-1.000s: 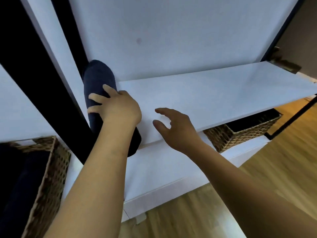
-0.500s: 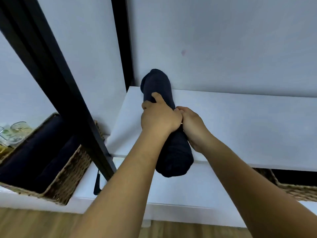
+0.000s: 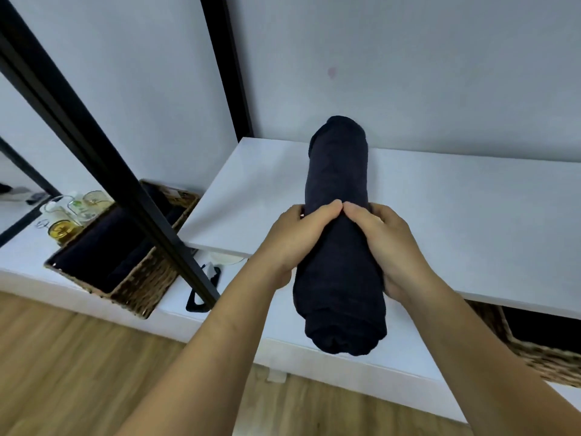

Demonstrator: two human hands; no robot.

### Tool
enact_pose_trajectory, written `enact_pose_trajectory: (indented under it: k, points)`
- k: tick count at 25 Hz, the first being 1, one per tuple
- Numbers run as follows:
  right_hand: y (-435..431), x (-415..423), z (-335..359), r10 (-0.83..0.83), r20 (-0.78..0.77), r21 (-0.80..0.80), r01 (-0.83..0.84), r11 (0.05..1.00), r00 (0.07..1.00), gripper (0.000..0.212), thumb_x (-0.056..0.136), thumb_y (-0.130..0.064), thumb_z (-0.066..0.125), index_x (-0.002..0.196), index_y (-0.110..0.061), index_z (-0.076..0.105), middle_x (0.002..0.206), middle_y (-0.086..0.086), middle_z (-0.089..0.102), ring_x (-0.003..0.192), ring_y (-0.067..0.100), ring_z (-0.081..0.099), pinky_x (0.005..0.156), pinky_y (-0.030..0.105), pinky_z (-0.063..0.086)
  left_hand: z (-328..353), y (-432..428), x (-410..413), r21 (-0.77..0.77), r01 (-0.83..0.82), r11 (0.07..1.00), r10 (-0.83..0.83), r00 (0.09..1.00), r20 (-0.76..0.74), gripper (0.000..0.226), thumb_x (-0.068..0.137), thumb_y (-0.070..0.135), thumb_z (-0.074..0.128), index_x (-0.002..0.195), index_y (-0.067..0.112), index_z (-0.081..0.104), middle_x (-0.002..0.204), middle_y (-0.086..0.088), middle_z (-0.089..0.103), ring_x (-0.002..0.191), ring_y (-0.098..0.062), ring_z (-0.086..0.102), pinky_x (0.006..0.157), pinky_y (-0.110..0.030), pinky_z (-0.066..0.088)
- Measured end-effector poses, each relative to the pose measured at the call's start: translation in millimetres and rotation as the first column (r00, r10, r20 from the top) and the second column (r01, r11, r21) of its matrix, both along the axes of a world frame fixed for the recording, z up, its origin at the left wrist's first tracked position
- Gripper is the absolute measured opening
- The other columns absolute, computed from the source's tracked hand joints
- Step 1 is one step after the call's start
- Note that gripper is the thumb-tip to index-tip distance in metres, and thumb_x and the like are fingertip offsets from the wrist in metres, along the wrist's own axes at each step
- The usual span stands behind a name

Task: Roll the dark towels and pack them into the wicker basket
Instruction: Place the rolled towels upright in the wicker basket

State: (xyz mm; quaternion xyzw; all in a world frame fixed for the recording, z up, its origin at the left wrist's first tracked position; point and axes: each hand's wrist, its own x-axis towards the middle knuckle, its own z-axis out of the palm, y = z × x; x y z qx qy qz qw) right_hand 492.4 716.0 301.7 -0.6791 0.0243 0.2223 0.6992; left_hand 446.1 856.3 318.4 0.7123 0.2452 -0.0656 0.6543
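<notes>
Gripping the rolled dark towel (image 3: pixel 339 171) at its middle in the head view, the left hand (image 3: pixel 294 243) and the right hand (image 3: pixel 388 243) are curled round it from either side, with the thumbs meeting on top. The far end of the roll is held over the white shelf (image 3: pixel 465 209), while the near end juts past the shelf's near edge.

At the lower left, a wicker basket (image 3: pixel 146 280) is set on a lower white board (image 3: pixel 28 262). Dark towels (image 3: pixel 91 247) are laid in it lengthwise, side by side. Its middle is crossed and partly hidden by a slanted black post (image 3: pixel 94 146).

At the lower right, a second woven basket (image 3: pixel 544 360) is cut off by the shelf above and by the frame edge. Its inside is dark, and the contents cannot be made out.

The towel is soft, matte and cylindrical, and spiral folds are shown at its near end. The baskets are coarsely woven and rectangular.

Small glass jars (image 3: pixel 64 229) with yellowish contents are seen just beyond the left basket, too blurred for detail.
</notes>
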Motion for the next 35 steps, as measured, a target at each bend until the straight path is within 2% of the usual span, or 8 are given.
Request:
enact_pose_trajectory:
  k: [9, 16, 19, 22, 26, 29, 32, 35]
  points:
    - [36, -168, -30, 0.091, -0.353, 0.439, 0.079, 0.895, 0.931, 0.071, 0.06, -0.004, 0.048, 0.131, 0.002, 0.055, 0.126, 0.018, 0.068, 0.115, 0.038, 0.065, 0.106, 0.053, 0.047, -3, 59, -150, -0.101, 0.268, 0.958, -0.268, 0.963, 0.017, 0.067, 0.073, 0.052, 0.079, 0.13, 0.028, 0.052, 0.119, 0.009, 0.071, 0.107, -0.011, 0.069, 0.097, -0.037, 0.053]
    - [148, -326, -49, 0.252, -0.573, 0.575, 0.164, 0.802, 0.78, 0.023, 0.062, -0.006, 0.036, 0.054, -0.01, 0.057, 0.068, 0.006, 0.062, 0.067, 0.026, 0.059, 0.075, 0.037, 0.051, -25, 152, -333, -0.236, -0.074, 0.969, 0.067, 0.997, -0.035, 0.05, 0.099, 0.049, 0.045, 0.133, 0.015, 0.057, 0.137, -0.01, 0.061, 0.125, -0.022, 0.059, 0.085, -0.025, 0.052]
    - [189, -357, -72, 0.291, -0.523, 0.35, -0.11, 0.93, 0.801, 0.035, 0.072, -0.007, 0.041, 0.09, 0.001, 0.069, 0.091, 0.009, 0.069, 0.087, 0.031, 0.062, 0.092, 0.044, 0.053, -43, 186, -385, -0.355, -0.125, 0.926, 0.138, 0.99, 0.012, 0.047, 0.09, 0.049, 0.063, 0.129, 0.022, 0.06, 0.122, -0.001, 0.071, 0.113, -0.017, 0.067, 0.1, -0.033, 0.048]
    - [228, -380, -88, 0.354, -0.279, 0.028, -0.361, 0.932, 0.892, 0.034, 0.097, -0.011, 0.044, 0.125, -0.021, 0.06, 0.104, 0.0, 0.077, 0.097, 0.025, 0.07, 0.073, 0.039, 0.059, -60, 219, -420, -0.145, -0.238, 0.96, 0.243, 0.97, 0.015, 0.06, 0.08, 0.046, 0.077, 0.133, 0.029, 0.055, 0.12, 0.009, 0.07, 0.108, -0.012, 0.068, 0.102, -0.038, 0.05]
    - [268, -391, -83, 0.386, -0.266, 0.086, -0.377, 0.922, 0.883, 0.028, 0.102, -0.034, 0.047, 0.127, -0.028, 0.058, 0.109, 0.007, 0.073, 0.096, 0.031, 0.071, 0.069, 0.044, 0.06, -67, 243, -431, 0.308, -0.314, 0.898, 0.319, 0.947, 0.037, 0.085, 0.069, 0.055, 0.077, 0.143, 0.031, 0.042, 0.134, 0.009, 0.058, 0.117, -0.015, 0.06, 0.102, -0.04, 0.049]
    - [312, -372, -79, 0.562, -0.296, 0.044, -0.577, 0.815, 0.772, 0.049, 0.081, -0.068, 0.063, 0.114, -0.032, 0.068, 0.103, -0.002, 0.077, 0.098, 0.026, 0.072, 0.085, 0.054, 0.058, -73, 250, -413, 0.788, -0.133, 0.601, 0.265, 0.963, -0.039, 0.103, 0.076, 0.046, 0.072, 0.157, 0.026, 0.012, 0.146, 0.004, 0.041, 0.122, -0.024, 0.054, 0.098, -0.038, 0.048]
    - [354, -331, -85, 0.565, -0.352, 0.11, -0.567, 0.817, 0.746, 0.068, 0.057, -0.067, 0.083, 0.11, -0.025, 0.075, 0.101, -0.003, 0.078, 0.097, 0.02, 0.074, 0.091, 0.044, 0.057, -77, 271, -384, 0.855, -0.039, 0.517, 0.156, 0.987, -0.049, 0.107, 0.074, 0.035, 0.072, 0.158, 0.025, 0.007, 0.144, 0.003, 0.048, 0.118, -0.025, 0.056, 0.095, -0.037, 0.049]
    - [385, -280, -102, 0.489, -0.387, 0.2, -0.446, 0.872, 0.782, 0.069, 0.061, -0.048, 0.09, 0.119, -0.016, 0.071, 0.107, 0.007, 0.077, 0.097, 0.026, 0.075, 0.088, 0.041, 0.057, -64, 314, -356, 0.702, 0.018, 0.711, 0.033, 0.998, -0.059, 0.112, 0.074, 0.034, 0.079, 0.159, 0.031, 0.007, 0.145, 0.008, 0.051, 0.122, -0.017, 0.054, 0.102, -0.034, 0.047]
